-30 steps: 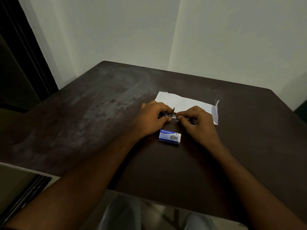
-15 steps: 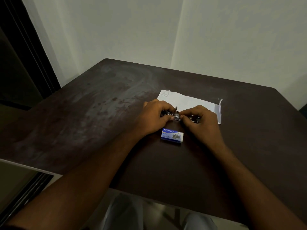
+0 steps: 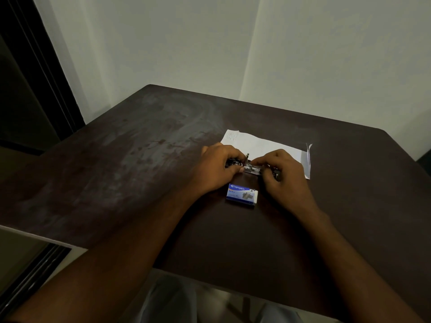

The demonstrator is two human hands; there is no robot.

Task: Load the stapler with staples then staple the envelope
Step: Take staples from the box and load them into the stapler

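A small dark stapler (image 3: 253,169) with a shiny metal channel lies on the dark table between my hands, mostly hidden by them. My left hand (image 3: 217,169) grips its left end. My right hand (image 3: 283,176) holds the right part, thumb and forefinger pinched over the metal channel. Whether staples sit in it I cannot tell. A white envelope (image 3: 261,143) lies flat just behind the hands, its right flap raised. A blue and white staple box (image 3: 242,195) sits closed on the table just in front of the stapler.
The dark brown table (image 3: 140,171) has rounded corners and a worn grey patch on its left half. Pale walls meet in a corner behind it. A dark door frame (image 3: 39,73) stands at the left. My knees show under the near edge.
My right hand has shifted slightly to the right along the stapler, baring more of the metal channel. The left hand, the box and the envelope stay where they were.
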